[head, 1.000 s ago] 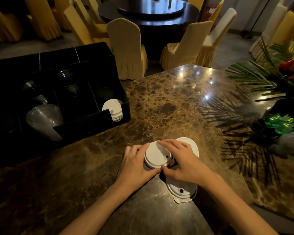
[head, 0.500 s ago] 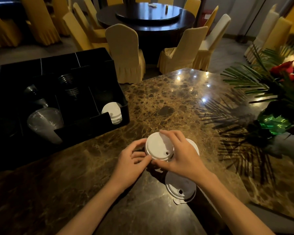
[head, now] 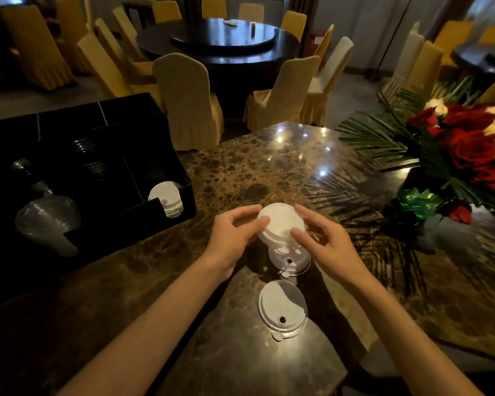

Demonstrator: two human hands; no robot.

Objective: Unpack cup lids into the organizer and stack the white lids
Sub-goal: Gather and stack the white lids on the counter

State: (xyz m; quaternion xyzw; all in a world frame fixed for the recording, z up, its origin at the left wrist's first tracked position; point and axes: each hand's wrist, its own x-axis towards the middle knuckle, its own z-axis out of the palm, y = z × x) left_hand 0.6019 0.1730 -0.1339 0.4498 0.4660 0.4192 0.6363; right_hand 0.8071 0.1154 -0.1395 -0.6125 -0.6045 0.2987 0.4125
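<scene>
Held stack (head: 280, 225): white lids, lifted above the table at centre, tilted slightly, gripped from both sides.
Left hand (head: 232, 238): curled round the stack's left edge, thumb on the near rim, fingers reaching over the far rim.
Right hand (head: 323, 241): grasping the stack's right edge, thumb pressed on the top face, fingers arched over the far side.
Second lid (head: 290, 260): flat on the table, just below and near of the held stack, partly hidden by it, sip hole showing.
Third lid (head: 282, 308): flat on the table nearer still, between the two forearms, apart from the second lid, sip hole toward the near edge.
Organizer (head: 189, 195): black, divided, at far left on the table.
Stored lids (head: 166, 198): white, standing on edge in the organizer's right front compartment.
Clear cups (head: 46, 215): lying in the left compartments, dim and hard to count.
Table (head: 240, 172): brown marble, glossy, with light spots at the far end.
Flowers (head: 463, 147): red, with green fronds, at far right.
Chairs (head: 186, 101): yellow-covered, beyond the table round a dark round table (head: 220, 41).
</scene>
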